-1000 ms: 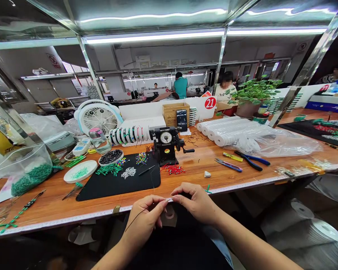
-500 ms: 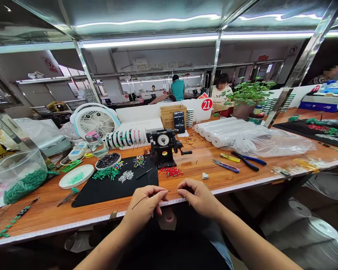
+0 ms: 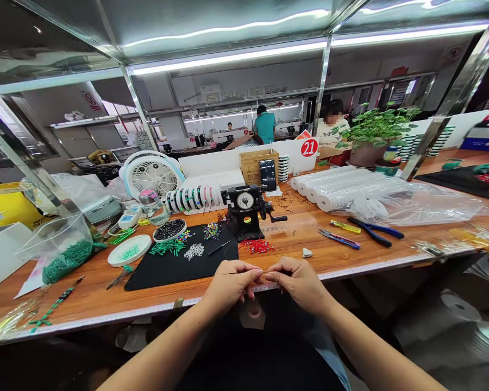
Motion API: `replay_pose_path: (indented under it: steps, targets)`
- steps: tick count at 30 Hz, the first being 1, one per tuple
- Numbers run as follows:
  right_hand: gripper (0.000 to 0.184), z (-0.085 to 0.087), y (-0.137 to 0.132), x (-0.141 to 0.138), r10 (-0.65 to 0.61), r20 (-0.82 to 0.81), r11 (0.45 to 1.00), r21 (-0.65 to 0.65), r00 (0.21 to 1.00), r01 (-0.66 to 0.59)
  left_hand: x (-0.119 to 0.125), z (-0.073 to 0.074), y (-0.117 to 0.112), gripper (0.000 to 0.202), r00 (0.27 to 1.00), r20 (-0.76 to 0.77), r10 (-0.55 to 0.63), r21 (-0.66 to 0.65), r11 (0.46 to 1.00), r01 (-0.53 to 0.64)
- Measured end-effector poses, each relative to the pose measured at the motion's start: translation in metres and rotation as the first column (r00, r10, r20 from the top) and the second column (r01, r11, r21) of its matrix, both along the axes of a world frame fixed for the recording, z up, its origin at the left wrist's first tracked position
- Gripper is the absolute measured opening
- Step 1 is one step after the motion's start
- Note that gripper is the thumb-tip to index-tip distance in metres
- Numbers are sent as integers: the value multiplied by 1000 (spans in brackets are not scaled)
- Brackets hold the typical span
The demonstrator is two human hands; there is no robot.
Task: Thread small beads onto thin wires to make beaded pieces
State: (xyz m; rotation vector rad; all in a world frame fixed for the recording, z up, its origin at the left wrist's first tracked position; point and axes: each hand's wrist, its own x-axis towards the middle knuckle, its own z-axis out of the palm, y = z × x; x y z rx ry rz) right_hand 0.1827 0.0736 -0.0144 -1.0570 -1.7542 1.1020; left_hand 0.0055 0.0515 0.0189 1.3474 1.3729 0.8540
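Observation:
Just over the table's front edge, my left hand [image 3: 234, 281] pinches a thin dark cord [image 3: 227, 273], one end of which sticks out to the left across the hand. My right hand [image 3: 296, 282] is closed too, thumb against forefinger, at the cord's other end. The two sets of fingertips nearly meet, and the short stretch between them is too fine to make out well. Red beaded pieces [image 3: 257, 246] lie just beyond my hands. A small white triangular block [image 3: 307, 253] sits beyond my right hand.
A black mat [image 3: 158, 270] bears green, white and multicoloured beads. Behind it stands a black hand-cranked winder [image 3: 246, 212]. Snips [image 3: 339, 239], a yellow cutter [image 3: 345, 227] and blue-handled pliers [image 3: 377, 230] lie right. White plastic-wrapped rolls [image 3: 330, 190] lie behind. Two co-workers are farther back.
My hands have come closer together, so the gap between their fingertips has nearly closed. The whole view has swung a little to the left.

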Motion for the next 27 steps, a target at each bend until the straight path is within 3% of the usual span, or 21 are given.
replay_pose_path:
  steps: [11,19,27]
  targets:
    - [17,4,-5,-1,-18,32,995,95,999,15,-1,-2,0,32,999,29,-34,-11,999,35]
    - [19,5,-6,2,25,41,990,138,999,-30,-19,-5,-11,36,932,272,241,91,957,-274]
    - [20,4,-7,2,47,68,989,133,997,-56,-26,-9,-27,38,894,354,275,73,945,-320]
